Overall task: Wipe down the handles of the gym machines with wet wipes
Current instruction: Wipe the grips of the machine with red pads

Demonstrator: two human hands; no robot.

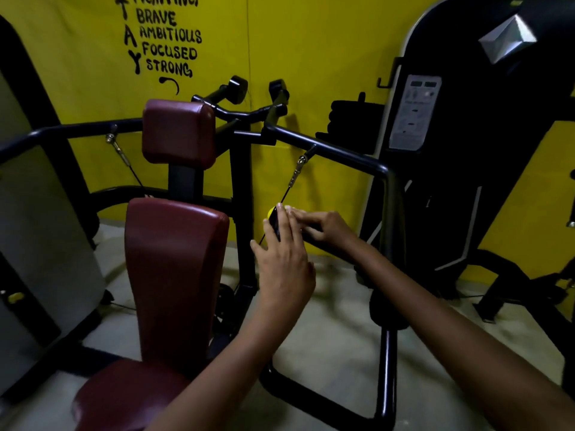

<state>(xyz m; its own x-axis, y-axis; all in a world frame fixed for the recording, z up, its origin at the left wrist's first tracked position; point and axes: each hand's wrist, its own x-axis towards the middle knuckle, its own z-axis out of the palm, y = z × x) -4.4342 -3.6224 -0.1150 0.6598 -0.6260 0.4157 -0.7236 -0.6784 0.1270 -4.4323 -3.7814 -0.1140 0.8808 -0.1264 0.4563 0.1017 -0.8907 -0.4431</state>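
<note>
My left hand (281, 259) holds a small dark pack with a yellow end (273, 220) upright in front of the machine, with its thumb on one side and its fingers on the other. My right hand (325, 228) reaches in from the right, and its bent fingers pinch at the pack's upper end, partly hidden behind the left fingers. Just behind both hands, the machine's black right handle bar (342, 154) bends down into a vertical grip (393, 213). The left handle bar (62, 132) runs off to the left. No wipe is clearly visible.
The maroon backrest (174, 262), head pad (179, 132) and seat (124, 396) of the press machine stand to the left. A thin cable with a clip (295, 172) hangs from the right bar. A black weight-stack machine (466, 135) stands at the right against the yellow wall (77, 57).
</note>
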